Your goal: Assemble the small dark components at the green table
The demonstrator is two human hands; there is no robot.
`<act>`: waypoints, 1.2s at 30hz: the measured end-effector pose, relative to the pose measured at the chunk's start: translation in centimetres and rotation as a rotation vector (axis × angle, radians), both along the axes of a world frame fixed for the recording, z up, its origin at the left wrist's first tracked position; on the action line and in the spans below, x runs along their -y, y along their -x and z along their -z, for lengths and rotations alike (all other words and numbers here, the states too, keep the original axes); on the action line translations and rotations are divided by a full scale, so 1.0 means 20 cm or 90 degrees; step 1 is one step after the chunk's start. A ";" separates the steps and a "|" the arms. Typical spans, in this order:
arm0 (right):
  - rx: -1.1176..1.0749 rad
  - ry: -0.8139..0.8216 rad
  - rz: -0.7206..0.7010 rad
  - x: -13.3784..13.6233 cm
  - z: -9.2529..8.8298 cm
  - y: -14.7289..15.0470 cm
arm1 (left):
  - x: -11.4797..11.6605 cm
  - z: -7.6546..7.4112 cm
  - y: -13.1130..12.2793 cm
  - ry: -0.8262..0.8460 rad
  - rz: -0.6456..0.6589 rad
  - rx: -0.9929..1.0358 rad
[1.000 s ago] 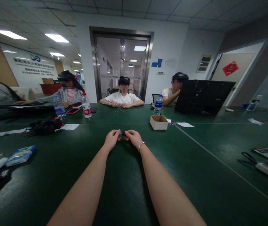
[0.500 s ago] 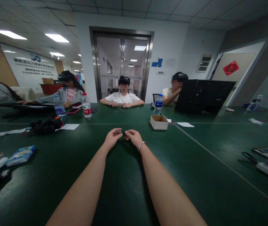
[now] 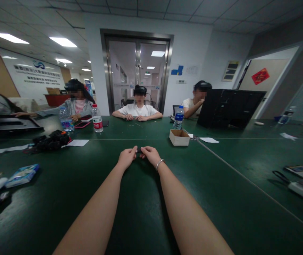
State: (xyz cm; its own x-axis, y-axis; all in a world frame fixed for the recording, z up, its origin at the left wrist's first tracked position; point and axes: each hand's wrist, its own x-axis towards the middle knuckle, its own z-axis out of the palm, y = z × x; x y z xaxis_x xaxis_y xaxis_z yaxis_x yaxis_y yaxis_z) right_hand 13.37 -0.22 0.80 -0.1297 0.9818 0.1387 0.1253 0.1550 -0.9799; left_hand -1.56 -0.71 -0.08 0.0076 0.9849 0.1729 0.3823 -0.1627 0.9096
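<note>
Fingers [image 3: 135, 150] of the left hand [image 3: 126, 158] are closed on the left end of a small dark object [image 3: 139, 151], while its right end is pinched by the fingers of the right hand [image 3: 150, 156]. The object is held between the two hands, over the middle of the green surface [image 3: 140, 205]; whether it is touched to the surface cannot be told, and its exact form is too small to be made out. A silver bracelet [image 3: 160, 165] is worn on the right wrist.

Wide room is given between the forearms and to either side of them. Just beyond the hands, the surface is crossed by a pale seam [image 3: 108, 139], and a second seam [image 3: 236, 166] is seen slanting away at the right. An open box [image 3: 179, 139] is set near the right hand, beside the crossing seam, its rim facing up. Well apart at the left, a black bundle [image 3: 50, 141] and a blue-and-white packet [image 3: 22, 175] are laid. Toward the far edge, a red-capped bottle [image 3: 97, 120] and a blue-capped bottle [image 3: 178, 117] are stood upright, and forearms are rested there by a person in a white shirt [image 3: 140, 110].
</note>
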 end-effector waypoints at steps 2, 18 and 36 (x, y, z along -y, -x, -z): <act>-0.003 -0.003 -0.001 0.00 0.00 0.00 | 0.00 0.00 0.00 -0.010 -0.009 0.004; -0.004 -0.001 0.004 -0.01 0.01 0.00 | 0.01 -0.02 -0.01 0.001 -0.002 0.050; -0.005 0.000 0.011 -0.02 0.01 0.00 | 0.02 -0.03 -0.01 0.043 0.003 0.026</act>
